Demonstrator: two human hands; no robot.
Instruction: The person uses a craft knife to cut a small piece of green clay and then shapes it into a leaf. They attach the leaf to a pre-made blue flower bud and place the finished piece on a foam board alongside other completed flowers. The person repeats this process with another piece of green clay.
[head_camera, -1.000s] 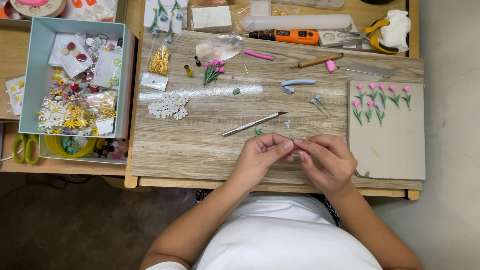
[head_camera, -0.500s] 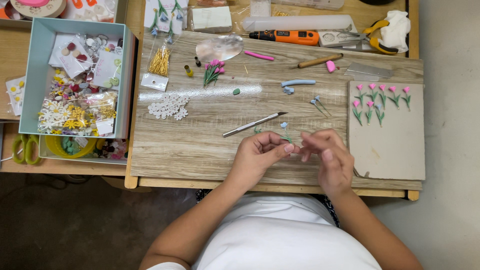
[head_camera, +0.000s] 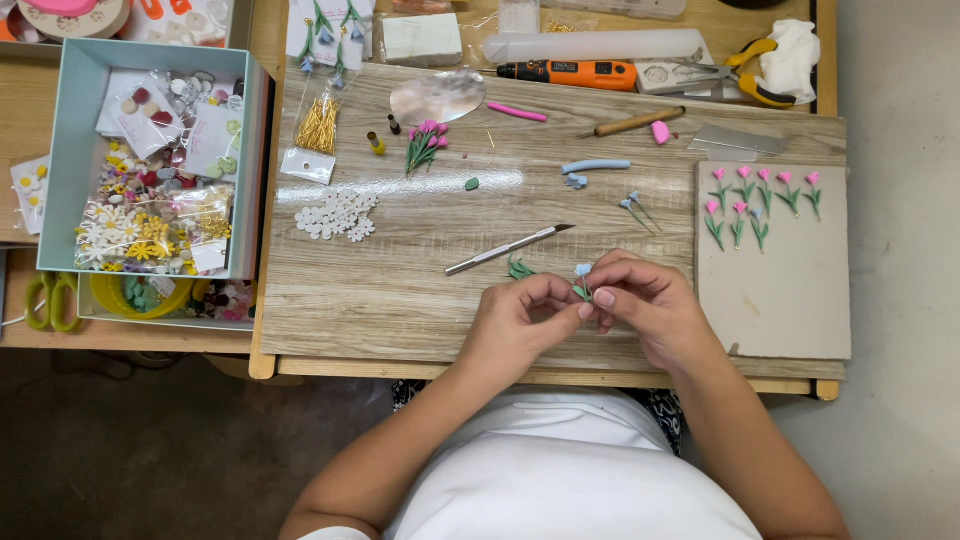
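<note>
Both my hands meet over the near middle of the wooden board (head_camera: 400, 290). Between their fingertips is a tiny clay flower (head_camera: 583, 275) with a pale blue bud and a green stem. My left hand (head_camera: 520, 322) pinches it from the left, my right hand (head_camera: 645, 305) from the right. A small green clay leaf piece (head_camera: 519, 269) lies just beyond my left fingers. A slim metal craft knife (head_camera: 508, 249) rests diagonally above the hands.
A grey tile (head_camera: 775, 290) at right carries several pink clay flowers. At left stands a teal box (head_camera: 60, 160) of craft bits. Also about: white clay blossoms (head_camera: 337, 214), a pink flower bunch (head_camera: 425, 143), a blue clay roll (head_camera: 596, 166), an orange tool (head_camera: 570, 72), pliers (head_camera: 745, 80).
My hands parted slightly half a second ago, then came back together on the small flower; they sit a little higher on the board than before.
</note>
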